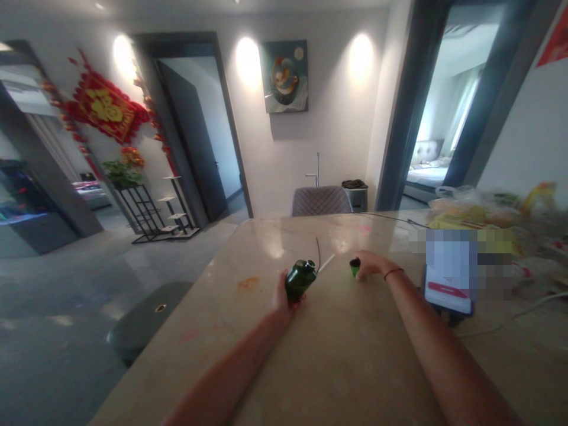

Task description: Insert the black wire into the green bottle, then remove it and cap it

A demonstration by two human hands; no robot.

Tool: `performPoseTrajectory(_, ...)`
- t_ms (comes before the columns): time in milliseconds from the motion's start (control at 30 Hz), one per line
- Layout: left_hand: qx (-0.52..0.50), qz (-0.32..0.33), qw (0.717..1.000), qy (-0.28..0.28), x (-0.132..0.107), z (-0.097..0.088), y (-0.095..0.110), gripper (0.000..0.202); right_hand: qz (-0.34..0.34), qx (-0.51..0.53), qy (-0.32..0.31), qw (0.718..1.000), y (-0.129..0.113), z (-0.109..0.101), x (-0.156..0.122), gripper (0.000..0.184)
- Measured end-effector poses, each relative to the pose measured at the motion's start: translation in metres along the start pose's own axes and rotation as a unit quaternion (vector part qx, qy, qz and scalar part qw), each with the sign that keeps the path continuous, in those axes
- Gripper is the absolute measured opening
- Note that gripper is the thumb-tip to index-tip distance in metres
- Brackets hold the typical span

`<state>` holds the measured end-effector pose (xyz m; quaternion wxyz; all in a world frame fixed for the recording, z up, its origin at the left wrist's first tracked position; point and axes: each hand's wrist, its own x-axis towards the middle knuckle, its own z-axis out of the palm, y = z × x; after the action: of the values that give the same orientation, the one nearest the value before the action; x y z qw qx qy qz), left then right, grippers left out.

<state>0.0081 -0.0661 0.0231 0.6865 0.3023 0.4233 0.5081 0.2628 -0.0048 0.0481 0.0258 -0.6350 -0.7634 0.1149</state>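
My left hand point(283, 294) is wrapped round a small dark green bottle point(300, 278) that stands on the beige stone table point(337, 355). A thin white tube point(326, 264) and a dark thread stick out from the bottle's top toward the right. My right hand point(369, 264) rests on the table a little to the right, its fingers closed on a small green cap point(354, 267). A thin red band circles my right wrist.
A phone point(448, 290) on a stand is at the right, beside a cable and a pile of blurred packets point(488, 219). A grey chair point(321, 201) stands at the table's far end; a dark stool point(144, 322) is at the left. An orange smear point(248, 283) marks the tabletop.
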Motion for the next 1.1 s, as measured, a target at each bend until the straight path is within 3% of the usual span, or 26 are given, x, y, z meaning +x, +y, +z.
performPoseTrajectory(200, 0.008, -0.002, 1.0, 0.004, 0.0, 0.0, 0.0, 0.044, 0.049, -0.02, -0.07, 0.996, 0.002, 0.0, -0.003, 0.016)
performPoseTrajectory(267, 0.007, -0.002, 1.0, 0.005, 0.0, 0.0, 0.001, 0.044, 0.054, -0.012, -0.083, 0.995, 0.003, 0.001, -0.002, 0.018)
performPoseTrajectory(333, 0.004, -0.002, 1.0, 0.008, -0.001, 0.001, 0.001, 0.044, 0.048, 0.005, -0.066, 0.997, 0.004, 0.0, -0.002, 0.032)
performPoseTrajectory(433, 0.003, 0.001, 1.0, 0.017, -0.001, 0.001, 0.001, 0.043, 0.0, 0.079, 0.041, 0.996, 0.001, -0.008, -0.003, 0.056)
performPoseTrajectory(500, 0.005, 0.003, 1.0, 0.019, -0.001, 0.001, 0.001, 0.042, -0.068, 0.169, 0.091, 0.979, -0.005, -0.017, -0.008, 0.059)
performPoseTrajectory(600, 0.003, 0.006, 1.0, 0.014, -0.003, 0.002, 0.001, 0.042, -0.171, 0.297, 0.065, 0.937, -0.022, -0.033, -0.019, 0.056)
performPoseTrajectory(700, -0.001, 0.013, 1.0, 0.01, -0.004, 0.002, 0.001, 0.042, -0.235, 0.347, 0.004, 0.908, -0.049, -0.04, -0.03, 0.06)
performPoseTrajectory(800, 0.002, 0.02, 1.0, 0.011, -0.003, 0.003, 0.0, 0.041, -0.236, 0.341, -0.032, 0.909, -0.078, -0.034, -0.033, 0.072)
performPoseTrajectory(900, 0.006, 0.025, 1.0, 0.007, -0.002, 0.003, -0.001, 0.041, -0.237, 0.317, -0.015, 0.918, -0.099, -0.024, -0.032, 0.074)
performPoseTrajectory(1100, 0.007, 0.042, 0.999, 0.007, -0.002, 0.001, -0.005, 0.044, -0.27, 0.297, 0.017, 0.916, -0.108, -0.019, -0.029, 0.062)
